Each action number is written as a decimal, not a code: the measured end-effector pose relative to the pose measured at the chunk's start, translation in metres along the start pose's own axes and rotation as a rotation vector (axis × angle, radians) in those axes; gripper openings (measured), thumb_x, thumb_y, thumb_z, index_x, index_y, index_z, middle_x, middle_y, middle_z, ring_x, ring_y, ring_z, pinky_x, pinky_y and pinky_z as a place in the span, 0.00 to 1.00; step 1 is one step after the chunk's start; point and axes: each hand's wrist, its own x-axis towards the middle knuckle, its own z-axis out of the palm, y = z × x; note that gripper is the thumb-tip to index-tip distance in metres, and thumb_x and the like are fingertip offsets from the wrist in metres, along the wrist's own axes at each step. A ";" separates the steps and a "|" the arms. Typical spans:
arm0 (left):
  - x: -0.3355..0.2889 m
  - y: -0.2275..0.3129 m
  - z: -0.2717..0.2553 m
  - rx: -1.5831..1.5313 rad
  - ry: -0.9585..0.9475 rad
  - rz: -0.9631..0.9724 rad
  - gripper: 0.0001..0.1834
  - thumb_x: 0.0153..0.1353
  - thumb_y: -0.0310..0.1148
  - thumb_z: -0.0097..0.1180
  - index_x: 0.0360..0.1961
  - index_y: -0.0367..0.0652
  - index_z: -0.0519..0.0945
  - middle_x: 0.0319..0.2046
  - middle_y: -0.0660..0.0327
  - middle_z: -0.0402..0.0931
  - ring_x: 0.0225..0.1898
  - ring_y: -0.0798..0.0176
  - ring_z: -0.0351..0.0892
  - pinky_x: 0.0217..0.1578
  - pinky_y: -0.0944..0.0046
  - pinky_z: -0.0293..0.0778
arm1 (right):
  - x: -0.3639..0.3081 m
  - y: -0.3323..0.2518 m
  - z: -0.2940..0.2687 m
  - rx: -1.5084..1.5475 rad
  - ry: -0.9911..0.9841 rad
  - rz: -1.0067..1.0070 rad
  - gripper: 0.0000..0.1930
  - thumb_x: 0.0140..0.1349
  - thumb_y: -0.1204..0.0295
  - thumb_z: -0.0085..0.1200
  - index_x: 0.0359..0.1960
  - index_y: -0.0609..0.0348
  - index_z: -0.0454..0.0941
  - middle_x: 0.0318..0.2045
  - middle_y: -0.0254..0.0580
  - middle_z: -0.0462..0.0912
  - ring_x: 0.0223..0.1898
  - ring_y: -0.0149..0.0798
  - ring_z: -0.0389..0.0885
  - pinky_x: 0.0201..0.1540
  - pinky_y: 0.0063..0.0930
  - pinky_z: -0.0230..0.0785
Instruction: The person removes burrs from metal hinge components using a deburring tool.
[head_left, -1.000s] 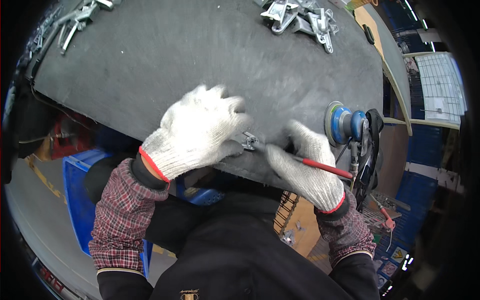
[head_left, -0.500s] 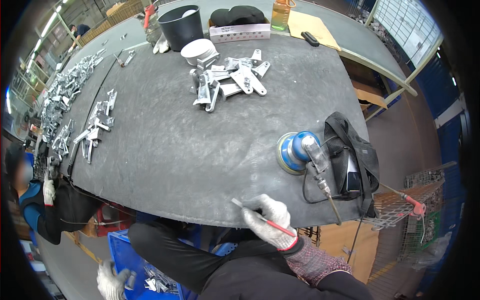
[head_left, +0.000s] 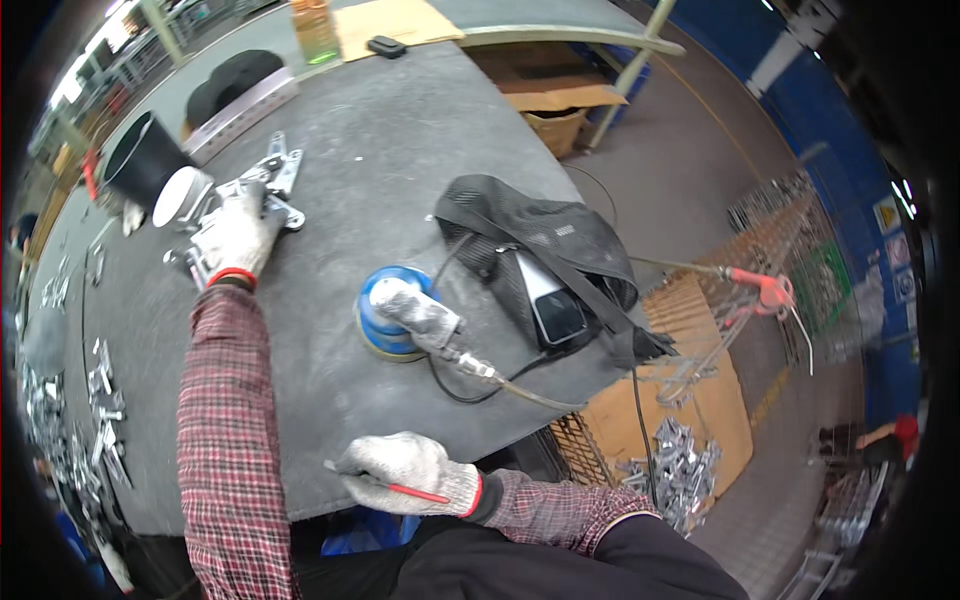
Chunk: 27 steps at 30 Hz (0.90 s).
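Note:
My left hand (head_left: pixel 240 235), in a white knitted glove, reaches over a pile of silvery metal brackets (head_left: pixel 285 178) on the dark bench top. Its fingers lie among the pieces and are blurred, so I cannot tell if they grip one. My right hand (head_left: pixel 405 465), gloved too, is at the bench's near edge. It is closed around a thin red-handled tool (head_left: pixel 418 493) whose pale tip sticks out past the fingers at the left. Between the hands and farther right lies a blue round air sander (head_left: pixel 408 308) with its hose.
Right of the sander sits a black mesh bag (head_left: pixel 530 225) with a phone (head_left: pixel 558 315) on it. A black bucket (head_left: pixel 148 165), a white round container (head_left: pixel 185 197) and a box edge the pile. More metal parts (head_left: pixel 105 400) lie left; others (head_left: pixel 675 465) rest on cardboard below.
My left hand has risen from beside the blue crate below to the bracket pile. The view has swung to the right. My right hand still holds the red-handled tool.

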 end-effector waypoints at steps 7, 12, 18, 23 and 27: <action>-0.053 -0.062 -0.001 -0.368 0.383 0.228 0.12 0.72 0.27 0.62 0.54 0.40 0.88 0.52 0.50 0.91 0.49 0.47 0.91 0.54 0.54 0.82 | -0.001 0.005 -0.011 0.030 0.050 0.025 0.08 0.69 0.71 0.68 0.44 0.51 0.80 0.30 0.44 0.87 0.32 0.56 0.90 0.35 0.50 0.82; -0.248 -0.115 -0.043 0.206 0.165 0.045 0.15 0.59 0.28 0.72 0.48 0.51 0.89 0.47 0.52 0.87 0.46 0.44 0.90 0.46 0.44 0.84 | 0.010 -0.001 -0.002 0.100 0.037 0.052 0.06 0.67 0.71 0.71 0.43 0.51 0.87 0.32 0.43 0.90 0.29 0.48 0.92 0.32 0.43 0.82; -0.335 -0.089 -0.027 0.037 -0.281 0.147 0.35 0.64 0.31 0.61 0.74 0.35 0.77 0.38 0.52 0.83 0.39 0.46 0.88 0.36 0.46 0.83 | 0.008 -0.016 -0.011 0.097 0.011 0.191 0.05 0.70 0.80 0.69 0.44 0.62 0.86 0.33 0.40 0.91 0.30 0.28 0.87 0.34 0.26 0.80; -0.321 -0.129 -0.026 -0.513 -0.304 0.269 0.26 0.59 0.35 0.71 0.61 0.53 0.88 0.45 0.54 0.86 0.46 0.44 0.89 0.43 0.45 0.87 | 0.028 -0.042 -0.010 0.103 -0.144 0.333 0.06 0.71 0.80 0.70 0.47 0.67 0.88 0.37 0.41 0.93 0.37 0.30 0.91 0.41 0.28 0.85; -0.303 -0.166 0.005 -0.534 0.147 0.320 0.33 0.55 0.35 0.77 0.65 0.51 0.87 0.55 0.52 0.86 0.57 0.44 0.87 0.56 0.46 0.85 | 0.054 -0.060 -0.004 -0.112 -0.280 0.306 0.07 0.68 0.78 0.72 0.45 0.66 0.89 0.33 0.43 0.92 0.34 0.29 0.90 0.40 0.28 0.84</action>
